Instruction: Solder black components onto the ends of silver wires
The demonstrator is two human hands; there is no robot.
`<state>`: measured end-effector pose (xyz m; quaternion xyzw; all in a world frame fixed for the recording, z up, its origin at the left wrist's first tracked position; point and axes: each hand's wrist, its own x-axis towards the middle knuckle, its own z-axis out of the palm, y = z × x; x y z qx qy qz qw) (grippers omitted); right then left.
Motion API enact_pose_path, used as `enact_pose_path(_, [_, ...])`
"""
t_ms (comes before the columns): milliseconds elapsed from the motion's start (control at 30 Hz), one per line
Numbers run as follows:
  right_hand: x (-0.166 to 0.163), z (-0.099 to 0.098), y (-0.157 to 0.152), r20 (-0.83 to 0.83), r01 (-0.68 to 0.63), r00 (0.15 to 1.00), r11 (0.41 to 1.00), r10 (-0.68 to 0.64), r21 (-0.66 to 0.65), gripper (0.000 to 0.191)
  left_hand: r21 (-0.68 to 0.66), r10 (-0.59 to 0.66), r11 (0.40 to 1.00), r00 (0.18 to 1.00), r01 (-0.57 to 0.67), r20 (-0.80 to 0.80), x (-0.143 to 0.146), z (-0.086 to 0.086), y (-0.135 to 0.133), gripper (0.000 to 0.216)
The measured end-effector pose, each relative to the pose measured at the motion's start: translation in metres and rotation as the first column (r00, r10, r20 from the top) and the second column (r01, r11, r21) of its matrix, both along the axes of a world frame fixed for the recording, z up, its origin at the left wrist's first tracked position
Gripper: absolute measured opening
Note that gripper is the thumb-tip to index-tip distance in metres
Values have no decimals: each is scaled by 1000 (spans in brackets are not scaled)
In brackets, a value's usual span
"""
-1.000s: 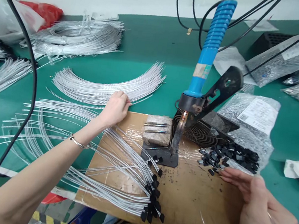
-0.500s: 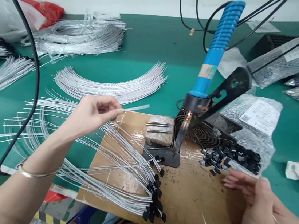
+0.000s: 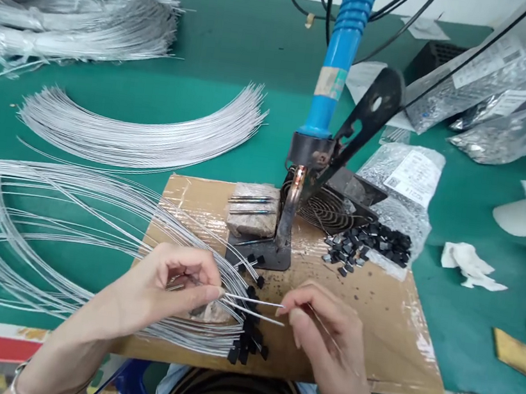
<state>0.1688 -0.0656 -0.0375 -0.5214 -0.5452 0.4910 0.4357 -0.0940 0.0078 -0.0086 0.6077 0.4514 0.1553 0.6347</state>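
The fingers of the left hand are pinched shut, thumb against forefinger, on two thin wires that run straight across to the right hand, whose thumb and forefinger close on the upper wire's free end. Directly beneath the fingers lie finished wires tipped with black caps, fanned over a cardboard sheet. Just beyond the fingers stands a blue-handled soldering iron in its stand. Beyond the right fingers sits a heap of small black parts. Far past the left fingers, loose wires arc over the green desk.
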Motion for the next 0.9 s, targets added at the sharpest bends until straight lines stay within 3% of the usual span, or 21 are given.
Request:
enact_pose_path(100, [-2,-3,3,-29,-63,998,998,63,0,20,-5,27,1000,1000,-27,-6,0,-1,-2,25])
enact_pose_path(433, [-3,-8,5,-74,-48,996,999,49,9,25,-111,45,993,999,-46,-19,0,1,-6,26])
enact_pose_path(567, [-2,-7,5,-72,-91,993,995,93,38,25,-27,-2,1000,993,-1,-120,8,8,-10,29])
enact_pose_path(733, [-5,-8,2,-15,-96,995,991,97,92,22,216,-22,973,963,82,-268,39,18,-24,18])
enact_pose_path(800, [-7,-8,2,25,-84,996,988,81,129,20,227,-18,970,960,84,-279,50,16,-31,20])
enact_pose_path(900, [-11,-9,2,39,-38,999,987,32,159,20,142,11,990,978,19,-207,60,6,-37,25])
